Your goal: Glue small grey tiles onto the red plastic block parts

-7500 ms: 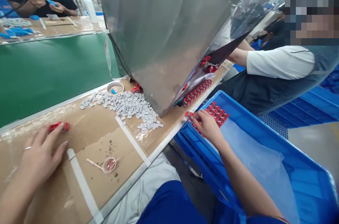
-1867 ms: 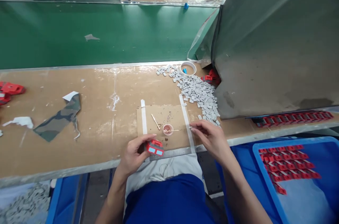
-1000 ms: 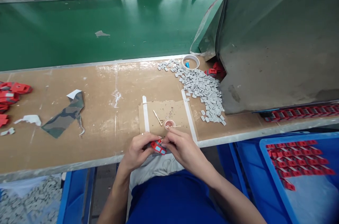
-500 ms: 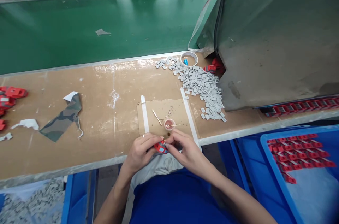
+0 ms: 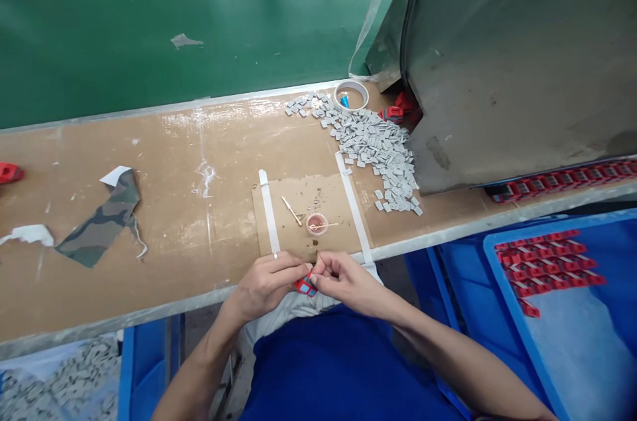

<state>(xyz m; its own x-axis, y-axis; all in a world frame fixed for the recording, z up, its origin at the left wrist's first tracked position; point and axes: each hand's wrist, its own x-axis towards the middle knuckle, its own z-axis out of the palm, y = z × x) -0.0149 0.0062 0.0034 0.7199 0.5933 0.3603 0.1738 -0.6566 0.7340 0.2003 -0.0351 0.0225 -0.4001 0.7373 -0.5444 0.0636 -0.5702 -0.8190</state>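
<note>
A small red piece with pale blue panels, like a toy car (image 5: 305, 286), is held at the bench's front edge, above my lap. My left hand (image 5: 269, 283) is closed round its left side, fingers over the top. From the other side, the thumb and fingertips of my right hand (image 5: 351, 281) are pinched together against the toy car; what is between them is too small to make out. Just beyond the hands stands a small cup (image 5: 317, 224) of reddish liquid with a thin stick (image 5: 328, 226) across it. A second white stick (image 5: 291, 210) lies to its left.
Many flat grey pieces (image 5: 378, 149) lie heaped at the right, beside a tape roll (image 5: 352, 107). Camouflage cloth (image 5: 102, 222) lies left. A metal housing (image 5: 517, 76) borders the bench. Blue bin (image 5: 490, 255) holds rows of red pieces; grey pieces (image 5: 64, 381) fill another bin lower left.
The view has tilted down and shifted slightly, so the bench appears higher. Both hands stay on the red toy car, with the right fingers more curled. A blue piece has moved onto the green surface.
</note>
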